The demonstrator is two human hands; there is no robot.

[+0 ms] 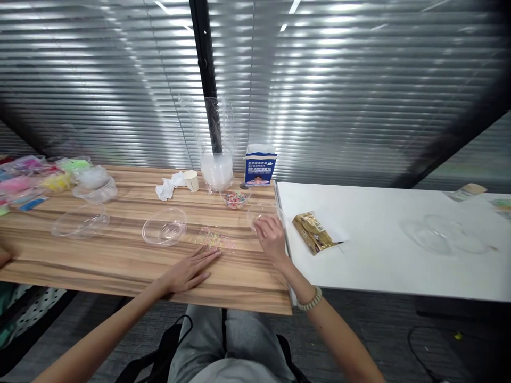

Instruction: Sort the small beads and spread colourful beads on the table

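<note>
My left hand (pixel 190 272) lies flat on the wooden table with its fingers stretched out, the tips touching the near edge of a scatter of small yellow and pink bits (pixel 214 239). Whether those bits sit in a clear bag or lie loose is hard to see. Over the near side of a shallow clear plastic bowl (pixel 255 209), the fingers of my right hand (pixel 272 239) are pinched together; what they hold, if anything, is hidden. Just behind stands a clear bowl of multicoloured beads (pixel 235 199). Another clear plastic bowl (pixel 164 227) rests left of the bits.
A gold packet (pixel 316 232) lies on the white table (pixel 383 255) to the right. At the back stand a blue box (pixel 261 169), a bag of white material (pixel 216 171) and a paper cup (pixel 191 181). Colourful bags (pixel 35 181) are piled far left, near another person's hand (pixel 3 257).
</note>
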